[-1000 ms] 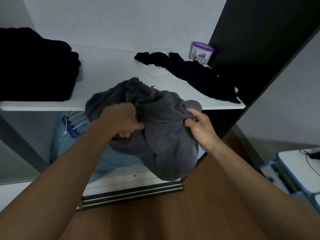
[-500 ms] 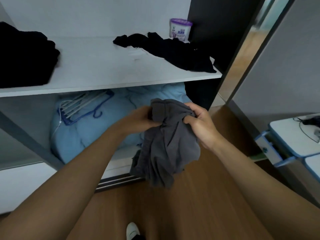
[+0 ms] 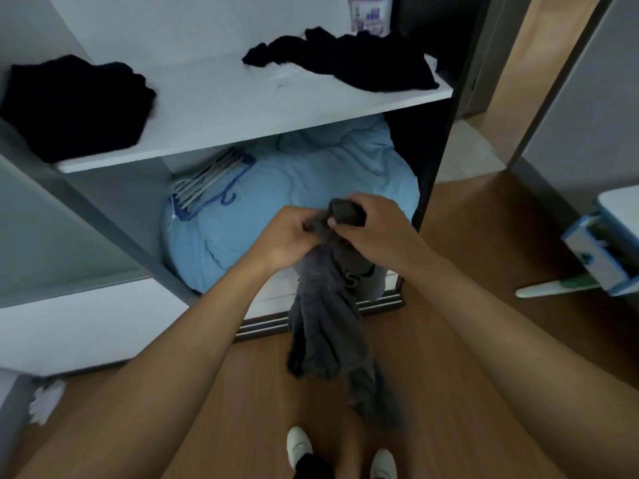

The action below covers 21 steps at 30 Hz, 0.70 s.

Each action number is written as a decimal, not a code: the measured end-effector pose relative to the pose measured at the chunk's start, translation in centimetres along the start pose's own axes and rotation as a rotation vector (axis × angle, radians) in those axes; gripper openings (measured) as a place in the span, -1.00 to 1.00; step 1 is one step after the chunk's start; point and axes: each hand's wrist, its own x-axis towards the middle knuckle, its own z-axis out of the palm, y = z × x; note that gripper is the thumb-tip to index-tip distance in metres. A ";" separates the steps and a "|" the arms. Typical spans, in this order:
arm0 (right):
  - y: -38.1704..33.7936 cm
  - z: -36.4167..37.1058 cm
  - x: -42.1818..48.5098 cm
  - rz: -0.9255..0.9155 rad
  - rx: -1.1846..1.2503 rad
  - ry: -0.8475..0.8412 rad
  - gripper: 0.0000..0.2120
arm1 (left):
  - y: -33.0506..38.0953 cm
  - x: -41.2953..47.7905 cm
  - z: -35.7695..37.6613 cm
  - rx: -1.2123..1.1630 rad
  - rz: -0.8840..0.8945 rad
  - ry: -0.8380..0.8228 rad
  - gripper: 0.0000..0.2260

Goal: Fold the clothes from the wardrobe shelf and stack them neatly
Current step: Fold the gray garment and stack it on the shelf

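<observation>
A dark grey garment (image 3: 325, 326) hangs down in front of the wardrobe, bunched at its top edge. My left hand (image 3: 288, 236) and my right hand (image 3: 373, 229) both grip that top edge, close together, fingers curled into the cloth. On the white wardrobe shelf (image 3: 221, 108) above, a folded black pile (image 3: 76, 105) sits at the left and a loose black garment (image 3: 349, 62) lies crumpled at the right.
A light blue duvet (image 3: 297, 195) with blue and white hangers (image 3: 207, 184) fills the compartment under the shelf. A purple-lidded tub (image 3: 370, 12) stands at the shelf's back right. White-and-blue furniture (image 3: 601, 250) is at the right; wooden floor and my white shoes (image 3: 299, 444) lie below.
The grey garment came off the shelf and now hangs low in front of the lower compartment. Both hands moved together at its top edge, and the view tilted down.
</observation>
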 end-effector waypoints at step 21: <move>-1.6 4.8 -3.7 0.196 -0.303 -0.779 -0.67 | -5.6 -8.3 -7.1 0.411 -0.223 0.146 -0.93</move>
